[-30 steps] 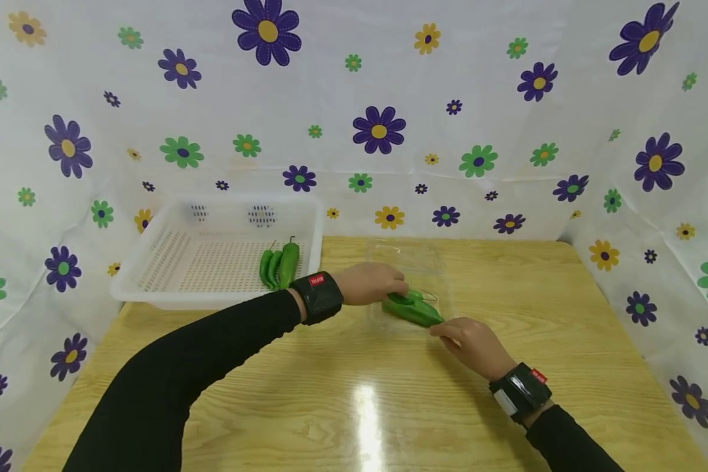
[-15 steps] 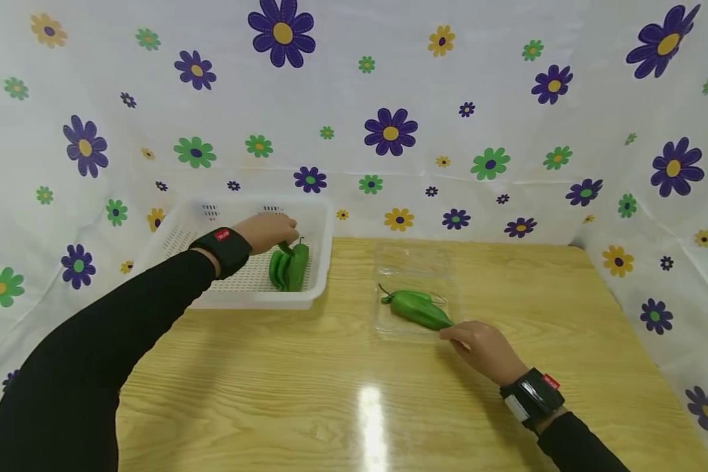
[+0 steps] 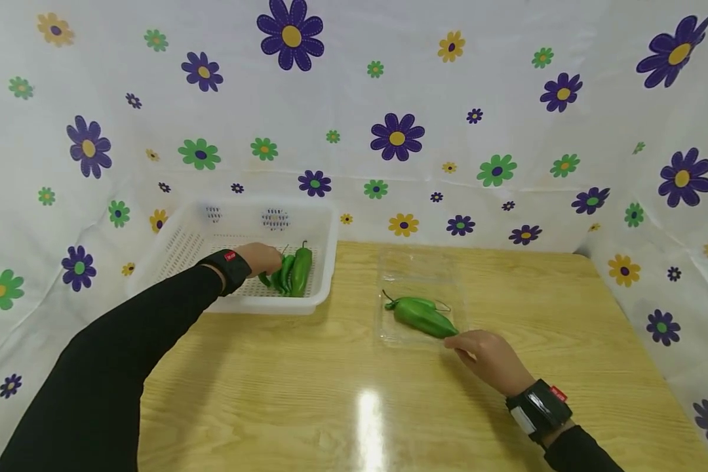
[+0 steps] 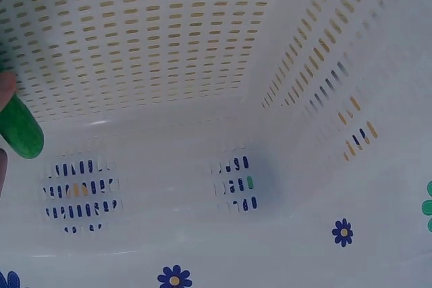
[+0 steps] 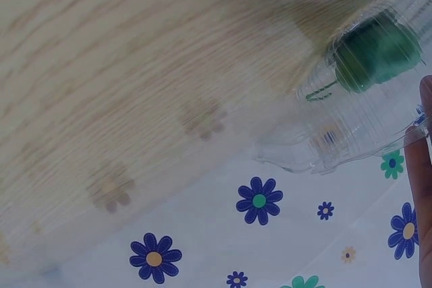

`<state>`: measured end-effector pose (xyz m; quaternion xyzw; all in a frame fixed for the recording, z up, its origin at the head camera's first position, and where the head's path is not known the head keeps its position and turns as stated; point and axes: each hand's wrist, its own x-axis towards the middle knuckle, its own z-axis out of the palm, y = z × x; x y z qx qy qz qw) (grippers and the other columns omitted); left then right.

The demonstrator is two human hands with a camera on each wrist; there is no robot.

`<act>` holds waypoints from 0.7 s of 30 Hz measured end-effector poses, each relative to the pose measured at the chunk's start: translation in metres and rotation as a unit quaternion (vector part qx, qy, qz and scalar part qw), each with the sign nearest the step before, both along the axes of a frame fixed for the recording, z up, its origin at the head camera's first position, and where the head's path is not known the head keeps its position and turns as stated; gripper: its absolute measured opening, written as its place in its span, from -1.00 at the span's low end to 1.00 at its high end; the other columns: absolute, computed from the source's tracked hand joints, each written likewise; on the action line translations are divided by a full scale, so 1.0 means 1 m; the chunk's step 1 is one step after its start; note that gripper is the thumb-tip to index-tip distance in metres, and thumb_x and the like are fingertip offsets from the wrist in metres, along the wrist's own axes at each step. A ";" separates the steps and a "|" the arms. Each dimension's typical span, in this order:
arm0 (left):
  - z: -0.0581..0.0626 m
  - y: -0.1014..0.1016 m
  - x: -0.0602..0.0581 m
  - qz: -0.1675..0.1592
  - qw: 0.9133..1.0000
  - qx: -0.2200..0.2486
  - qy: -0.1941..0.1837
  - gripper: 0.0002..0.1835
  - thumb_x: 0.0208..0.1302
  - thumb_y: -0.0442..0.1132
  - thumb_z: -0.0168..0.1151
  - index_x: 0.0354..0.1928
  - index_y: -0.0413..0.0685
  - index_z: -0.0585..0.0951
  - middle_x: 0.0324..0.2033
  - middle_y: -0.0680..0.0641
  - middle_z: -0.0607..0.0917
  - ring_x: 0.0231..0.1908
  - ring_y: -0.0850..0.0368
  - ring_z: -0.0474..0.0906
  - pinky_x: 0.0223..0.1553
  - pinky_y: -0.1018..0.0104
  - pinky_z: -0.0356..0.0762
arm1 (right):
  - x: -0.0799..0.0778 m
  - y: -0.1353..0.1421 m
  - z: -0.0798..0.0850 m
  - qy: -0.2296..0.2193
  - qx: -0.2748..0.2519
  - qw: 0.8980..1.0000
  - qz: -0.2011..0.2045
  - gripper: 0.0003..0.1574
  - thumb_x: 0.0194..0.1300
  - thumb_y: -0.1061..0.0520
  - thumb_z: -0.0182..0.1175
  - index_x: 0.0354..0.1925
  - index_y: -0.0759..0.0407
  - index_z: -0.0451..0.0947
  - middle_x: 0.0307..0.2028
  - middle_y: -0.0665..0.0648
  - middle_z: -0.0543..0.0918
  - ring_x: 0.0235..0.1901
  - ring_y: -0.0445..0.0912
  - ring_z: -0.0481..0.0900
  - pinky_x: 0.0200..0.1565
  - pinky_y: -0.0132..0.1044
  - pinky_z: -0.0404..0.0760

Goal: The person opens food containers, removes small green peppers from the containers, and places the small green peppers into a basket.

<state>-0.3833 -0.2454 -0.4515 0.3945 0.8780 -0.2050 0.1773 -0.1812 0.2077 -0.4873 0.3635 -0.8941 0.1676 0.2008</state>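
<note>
In the head view my left hand is down in the white plastic basket, its fingers around the leftmost green pepper. The left wrist view shows this pepper between finger and thumb. Beside it lie a slim curved pepper and a thicker one. My right hand pinches the near right corner of a clear plastic box, open with its lid laid back. Inside the box rests a large green pepper, partly covering another behind it.
The basket stands at the back left of the wooden table, with the box to its right. Behind and at both sides hangs a white flower-print cloth.
My left hand went from the peppers in the box over to the basket, then lower and slightly left onto the leftmost pepper. My right hand stays at the box corner.
</note>
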 end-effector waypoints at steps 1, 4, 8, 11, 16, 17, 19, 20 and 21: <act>-0.002 0.000 -0.002 0.001 1.000 -0.007 -0.001 -0.42 0.17 -0.54 0.12 -0.56 0.09 -0.06 -0.55 0.03 0.04 -0.50 0.16 -0.19 -0.38 0.25 -0.15 | 0.000 0.001 0.000 0.000 0.000 1.000 -0.001 -0.60 -0.19 0.44 0.43 -0.29 0.17 0.70 -0.42 0.02 0.74 -0.43 -0.17 0.68 -0.38 -0.36 0.64; -0.006 -0.001 -0.005 -0.006 1.000 -0.010 -0.005 -0.41 0.17 -0.53 0.13 -0.56 0.10 -0.07 -0.54 0.04 -0.03 -0.50 0.16 -0.20 -0.39 0.25 -0.15 | 0.000 0.002 0.000 0.000 0.002 1.000 0.001 -0.61 -0.18 0.43 0.43 -0.28 0.17 0.70 -0.42 0.02 0.73 -0.43 -0.17 0.67 -0.39 -0.37 0.63; -0.009 -0.003 -0.007 -0.013 1.000 -0.011 -0.007 -0.40 0.17 -0.52 0.14 -0.56 0.11 -0.08 -0.52 0.05 -0.08 -0.50 0.16 -0.23 -0.38 0.23 -0.16 | 0.000 0.002 0.000 -0.001 0.000 1.000 0.001 -0.61 -0.17 0.43 0.42 -0.28 0.17 0.70 -0.42 0.02 0.73 -0.43 -0.17 0.67 -0.39 -0.38 0.63; -0.011 -0.002 -0.007 -0.017 1.000 -0.016 -0.006 -0.40 0.18 -0.48 0.18 -0.56 0.12 -0.07 -0.53 0.06 -0.06 -0.50 0.16 -0.22 -0.38 0.23 -0.15 | 0.000 0.002 0.000 -0.002 -0.001 1.000 -0.002 -0.61 -0.18 0.43 0.43 -0.28 0.17 0.70 -0.42 0.02 0.73 -0.43 -0.17 0.67 -0.39 -0.38 0.63; -0.014 -0.005 -0.006 -0.058 0.998 -0.007 0.021 -0.44 0.13 -0.40 0.29 -0.62 0.15 0.07 -0.62 0.10 0.17 -0.53 0.20 -0.07 -0.42 0.27 -0.05 | 0.000 0.003 0.000 -0.009 -0.001 1.000 -0.002 -0.60 -0.18 0.43 0.43 -0.27 0.17 0.70 -0.42 0.02 0.73 -0.43 -0.17 0.66 -0.39 -0.38 0.63; -0.015 -0.007 -0.006 -0.067 0.997 -0.002 0.030 -0.46 0.12 -0.40 0.30 -0.63 0.15 0.10 -0.62 0.10 0.21 -0.53 0.20 -0.04 -0.42 0.28 -0.03 | 0.000 0.003 -0.001 -0.009 -0.001 1.000 -0.001 -0.60 -0.18 0.43 0.43 -0.27 0.17 0.70 -0.42 0.02 0.73 -0.43 -0.17 0.66 -0.40 -0.38 0.62; -0.017 -0.010 -0.006 -0.086 0.995 0.015 0.048 -0.49 0.09 -0.42 0.31 -0.66 0.15 0.17 -0.64 0.12 0.29 -0.55 0.22 0.02 -0.43 0.30 0.03 | 0.000 0.003 0.000 -0.006 -0.003 1.000 -0.001 -0.59 -0.19 0.43 0.43 -0.27 0.17 0.70 -0.43 0.01 0.72 -0.44 -0.18 0.65 -0.40 -0.38 0.62; -0.018 -0.013 -0.005 -0.096 0.993 0.025 0.058 -0.51 0.08 -0.44 0.32 -0.67 0.15 0.22 -0.66 0.13 0.32 -0.56 0.24 0.07 -0.43 0.31 0.06 | 0.000 0.003 0.000 -0.004 -0.004 1.000 -0.001 -0.59 -0.19 0.42 0.43 -0.27 0.16 0.70 -0.43 0.01 0.72 -0.44 -0.18 0.65 -0.41 -0.39 0.61; -0.019 -0.014 -0.005 -0.102 0.992 0.035 0.064 -0.50 0.08 -0.45 0.31 -0.68 0.14 0.21 -0.66 0.13 0.29 -0.56 0.23 0.06 -0.43 0.31 0.07 | 0.000 0.003 0.000 -0.002 -0.004 1.000 -0.001 -0.59 -0.19 0.43 0.43 -0.27 0.16 0.70 -0.44 0.01 0.71 -0.45 -0.18 0.65 -0.41 -0.39 0.61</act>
